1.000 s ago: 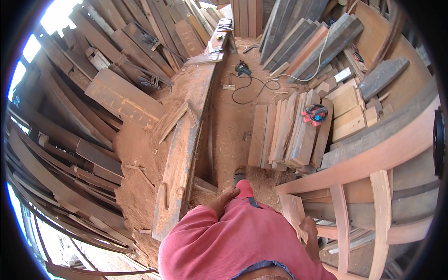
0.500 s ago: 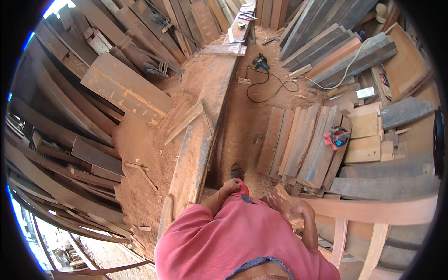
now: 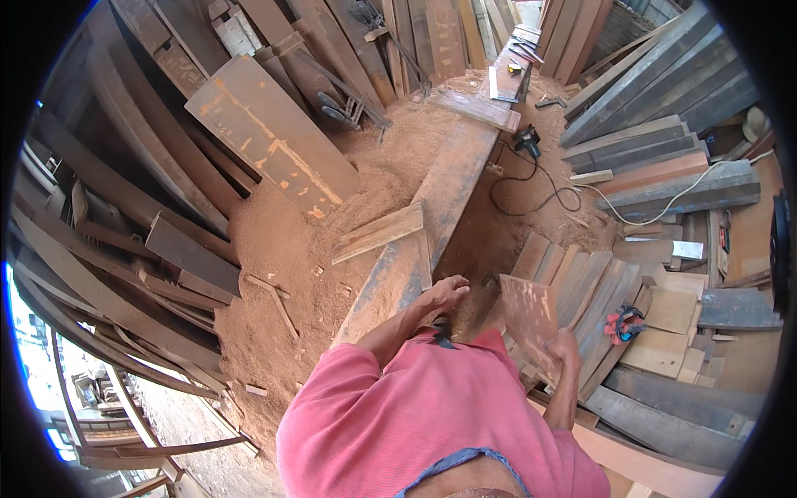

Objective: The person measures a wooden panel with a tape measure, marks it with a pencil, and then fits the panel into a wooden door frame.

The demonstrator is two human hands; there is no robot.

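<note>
Sawdust floor [image 3: 282, 249], ringed by stacked planks. Long workbench beam [image 3: 448, 191], serving as worktop, runs away from the person. Small reddish board [image 3: 530, 315], gripped upright at its lower edge by the right hand [image 3: 566, 349]. Left hand [image 3: 444, 295], fingers curled loosely, empty, rests at the worktop's near end. Step judged: carrying the board; laying it needs a flat spot.

left arm: reaching forward from pink sleeve, elbow bending
left hand [image 3: 446, 292]: hanging palm down, fingers curling loosely, gripping nothing visible
right arm: bending upward at elbow, forearm rising
right hand [image 3: 568, 347]: closing around something, fingers wrapping its lower edge
</note>
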